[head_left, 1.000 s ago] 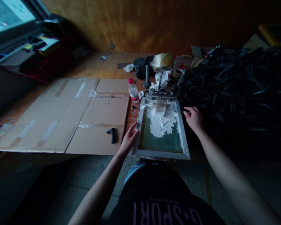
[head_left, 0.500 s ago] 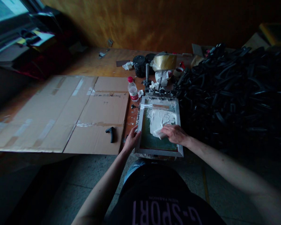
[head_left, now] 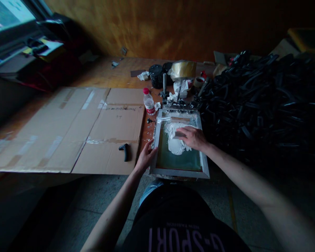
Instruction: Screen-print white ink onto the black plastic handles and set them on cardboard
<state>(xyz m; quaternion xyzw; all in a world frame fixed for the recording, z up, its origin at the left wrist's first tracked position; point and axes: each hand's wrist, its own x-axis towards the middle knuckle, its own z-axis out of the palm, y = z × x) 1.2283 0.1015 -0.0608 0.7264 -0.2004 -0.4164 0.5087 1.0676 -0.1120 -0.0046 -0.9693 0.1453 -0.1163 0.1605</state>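
A screen-printing frame [head_left: 205, 154] with a silver rim and green mesh [head_left: 170, 162] lies in front of me. White ink [head_left: 175, 147] is smeared in a thick patch over the middle of the mesh. My right hand [head_left: 193, 137] grips a flat pale squeegee [head_left: 177, 133], its blade in the ink. Closed on the left rim of the frame is my left hand [head_left: 147, 154], with the thumb on top and the other fingers partly hidden. A black curved handle piece [head_left: 125, 152] lies on cardboard to the left.
Flattened cardboard [head_left: 105, 126] covers the table's left side. Beyond the frame stand a hinge clamp [head_left: 181, 104], a red-capped bottle [head_left: 149, 102], a black tub [head_left: 156, 76] and a large tape roll [head_left: 183, 70]. Black plastic parts [head_left: 254, 108] are heaped on the right.
My right hand has moved the squeegee away from me through the ink, leaving a smoother patch nearer me. The frame's near end looks slightly raised. My left hand stays at the rim.
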